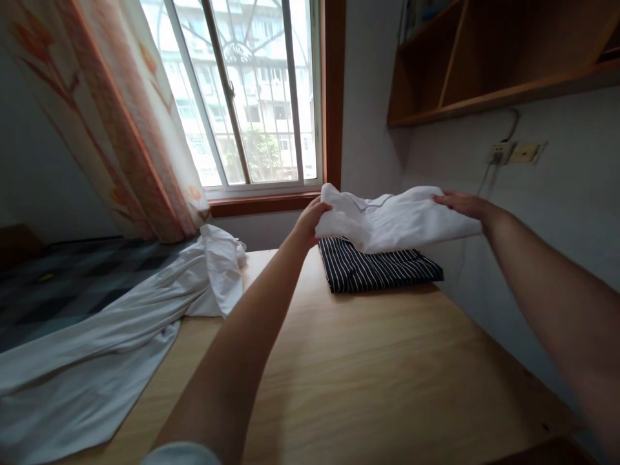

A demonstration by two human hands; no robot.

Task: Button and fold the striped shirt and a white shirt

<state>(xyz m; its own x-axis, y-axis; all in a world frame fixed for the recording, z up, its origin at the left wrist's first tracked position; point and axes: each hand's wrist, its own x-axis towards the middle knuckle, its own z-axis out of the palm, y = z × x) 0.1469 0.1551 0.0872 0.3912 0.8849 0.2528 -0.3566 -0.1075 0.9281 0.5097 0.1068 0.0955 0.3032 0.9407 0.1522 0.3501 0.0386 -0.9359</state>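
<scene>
A folded white garment (387, 223) is held level in the air between my two hands; I cannot tell its exact kind. My left hand (310, 218) grips its left end, thumb on top. At the other end, my right hand (460, 203) pinches the back right part, fingers partly hidden by the cloth. Just below the white garment lies a folded black garment with white stripes (372, 268), flat near the far edge of the wooden table (349, 361). The white cloth covers part of the striped one's back.
A crumpled white garment (159, 297) spreads over the table's left side and a dark checked surface (43, 284). A window (252, 97) and a flowered curtain (111, 129) stand behind. At right, a wooden shelf (484, 97) hangs above a wall socket (520, 153).
</scene>
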